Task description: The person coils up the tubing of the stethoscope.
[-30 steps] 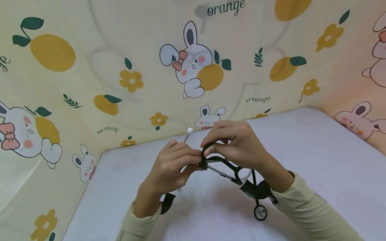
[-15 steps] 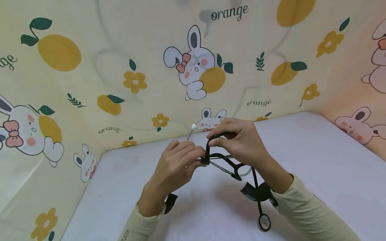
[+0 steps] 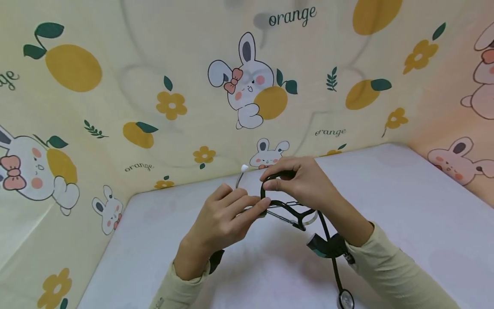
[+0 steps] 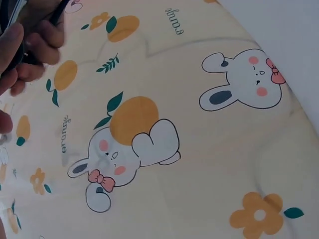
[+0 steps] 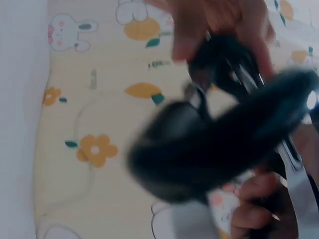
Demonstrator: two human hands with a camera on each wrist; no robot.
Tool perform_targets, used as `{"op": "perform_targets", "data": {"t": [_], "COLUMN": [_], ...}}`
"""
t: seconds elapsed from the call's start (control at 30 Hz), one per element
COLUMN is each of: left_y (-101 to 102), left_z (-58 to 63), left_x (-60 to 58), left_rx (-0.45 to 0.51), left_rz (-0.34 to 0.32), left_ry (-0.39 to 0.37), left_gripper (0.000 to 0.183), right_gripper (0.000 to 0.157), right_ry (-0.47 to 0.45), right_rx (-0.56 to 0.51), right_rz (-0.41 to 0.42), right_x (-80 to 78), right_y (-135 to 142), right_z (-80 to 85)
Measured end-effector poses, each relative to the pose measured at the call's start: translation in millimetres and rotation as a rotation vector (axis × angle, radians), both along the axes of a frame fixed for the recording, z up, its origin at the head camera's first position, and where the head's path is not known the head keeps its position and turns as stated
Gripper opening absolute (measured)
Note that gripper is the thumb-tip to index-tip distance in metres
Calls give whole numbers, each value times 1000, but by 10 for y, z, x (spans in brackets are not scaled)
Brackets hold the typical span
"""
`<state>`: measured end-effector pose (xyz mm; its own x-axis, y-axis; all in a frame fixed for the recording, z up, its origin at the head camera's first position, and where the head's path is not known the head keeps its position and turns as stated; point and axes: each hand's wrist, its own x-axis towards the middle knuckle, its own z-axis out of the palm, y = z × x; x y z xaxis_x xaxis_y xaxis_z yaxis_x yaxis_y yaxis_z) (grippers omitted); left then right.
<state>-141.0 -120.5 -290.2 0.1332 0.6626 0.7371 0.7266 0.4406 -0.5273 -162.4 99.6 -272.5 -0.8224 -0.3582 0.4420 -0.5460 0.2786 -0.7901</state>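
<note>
A black stethoscope with metal ear tubes hangs between the two hands, above the white table. My left hand holds its metal tube at the joint where black tubing wraps round. Thumb and fingers of my right hand pinch the arched loop of tubing. One white eartip sticks up behind the left fingers. The round chest piece dangles at the bottom right, cut by the frame edge. Close to the right wrist camera, blurred black tubing hides part of both hands.
A white-covered table lies below the hands. Behind it rises a cream cloth wall printed with rabbits, oranges and flowers. Black camera straps sit at the wrists, over pale green sleeves.
The chest piece has dropped lower and further right as more tubing hangs down. The left index finger now lies over the tubing joint. The right hand keeps pinching the loop.
</note>
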Motion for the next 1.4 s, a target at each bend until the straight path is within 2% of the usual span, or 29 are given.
{"op": "perform_targets", "data": {"t": [0.1, 0.2, 0.47, 0.57, 0.67, 0.77, 0.87, 0.97, 1.0, 1.1, 1.17, 1.33, 1.4], "left_y": [7, -16, -59, -50, -28, 4, 34, 55, 56, 58, 48, 12, -11], "left_z": [13, 28, 55, 67, 80, 86, 81, 83, 83, 86, 75, 61, 62], "left_x": [21, 45, 101, 97, 89, 84, 75, 66, 65, 69, 73, 84, 93], "left_rx": [-3, 13, 6, 35, 76, 106, 153, 268, 316, 447, 502, 590, 633], "left_rz": [17, 21, 34, 6, -38, -90, -150, -192, -194, -168, -139, -48, -4], "left_ry": [44, 33, -28, -19, -18, -36, -66, -84, -94, -128, -161, -234, -252], "left_gripper": [17, 18, 24, 22, 20, 17, 15, 14, 15, 19, 22, 26, 27], "right_gripper": [15, 21, 35, 38, 30, 19, 13, 7, 7, 6, 6, 8, 11], "right_ry": [-81, -93, -89, -97, -70, -21, 30, 67, 104, 214, 262, 246, 231], "right_rx": [79, 121, 69, 32, -20, -55, -41, -27, -4, 66, 76, 110, 165], "right_rz": [50, 105, 383, 427, 374, 256, 144, 74, 53, 17, 33, 45, 25], "right_x": [-59, -102, -230, -276, -292, -256, -177, -98, -78, -34, -22, 44, 76], "right_y": [40, 71, 169, 226, 260, 238, 152, 52, 27, -43, -93, -231, -285], "right_z": [17, 34, 4, -17, -29, -36, -30, -21, -25, -48, -92, -168, -170]}}
